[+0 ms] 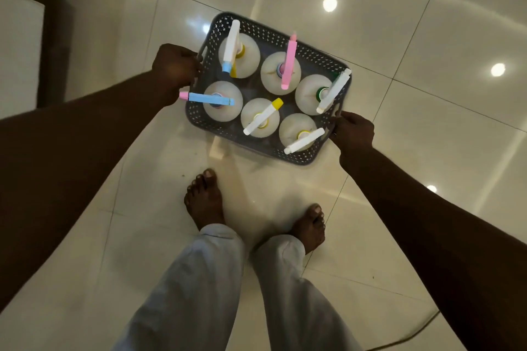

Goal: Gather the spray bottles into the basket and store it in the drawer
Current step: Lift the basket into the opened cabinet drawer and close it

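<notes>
Head view: we grip the grey basket (263,34) by its end handles, left hand (174,70) and right hand (353,131) both closed, above the tiled floor (399,23). Six spray bottles (281,72) stand inside; tilting could topple them.

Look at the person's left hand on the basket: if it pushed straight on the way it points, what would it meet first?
The left hand grips the basket at its end wall, pointing inward. Going on, it would probably meet the bottle with the white sprayer first, though depth is unclear.
</notes>
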The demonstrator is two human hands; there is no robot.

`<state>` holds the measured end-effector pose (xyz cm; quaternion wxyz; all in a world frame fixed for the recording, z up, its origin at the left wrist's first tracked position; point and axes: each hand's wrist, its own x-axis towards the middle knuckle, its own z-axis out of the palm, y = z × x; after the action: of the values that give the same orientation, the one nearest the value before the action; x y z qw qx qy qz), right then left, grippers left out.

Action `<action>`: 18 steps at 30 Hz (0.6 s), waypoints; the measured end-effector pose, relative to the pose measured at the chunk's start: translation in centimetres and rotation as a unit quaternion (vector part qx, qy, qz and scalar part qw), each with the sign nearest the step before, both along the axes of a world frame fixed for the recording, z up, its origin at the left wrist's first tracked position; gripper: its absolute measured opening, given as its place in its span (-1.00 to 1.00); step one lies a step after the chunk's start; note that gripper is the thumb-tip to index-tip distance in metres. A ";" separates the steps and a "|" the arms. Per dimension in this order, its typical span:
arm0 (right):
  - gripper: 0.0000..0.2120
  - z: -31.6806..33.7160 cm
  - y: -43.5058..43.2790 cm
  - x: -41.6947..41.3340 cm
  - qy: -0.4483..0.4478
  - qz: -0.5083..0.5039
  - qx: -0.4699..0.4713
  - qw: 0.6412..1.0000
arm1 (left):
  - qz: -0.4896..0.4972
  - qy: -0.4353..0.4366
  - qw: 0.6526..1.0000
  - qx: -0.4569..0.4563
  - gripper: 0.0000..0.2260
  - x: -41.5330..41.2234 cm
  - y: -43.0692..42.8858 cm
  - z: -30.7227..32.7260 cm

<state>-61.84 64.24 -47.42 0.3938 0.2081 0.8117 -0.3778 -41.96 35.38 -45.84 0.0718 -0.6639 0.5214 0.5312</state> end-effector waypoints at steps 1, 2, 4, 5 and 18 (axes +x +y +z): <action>-0.82 0.3 0.0 0.1 -0.001 0.000 0.003 1.000 | 0.006 -0.003 1.000 0.009 -0.76 0.2 0.0 0.1; -0.80 0.7 0.0 0.1 0.002 0.001 0.008 1.000 | 0.022 0.009 1.000 0.009 -0.78 0.6 -0.1 0.2; -0.75 2.1 -0.1 0.1 0.006 0.004 0.011 1.000 | 0.026 0.024 0.999 0.024 -0.83 1.3 0.2 1.7; -0.75 3.2 -0.3 0.2 0.007 0.007 0.009 1.000 | 0.029 0.027 0.999 0.025 -0.85 1.9 0.1 2.3; -0.80 30.1 -2.6 4.3 0.044 0.072 -0.084 0.993 | 0.186 0.140 0.972 -0.030 -0.80 12.3 2.0 30.0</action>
<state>-57.55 61.62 -17.29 0.4001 0.0989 0.8064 -0.4240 -29.70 37.42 -15.82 -0.1216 -0.6701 0.4095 0.6070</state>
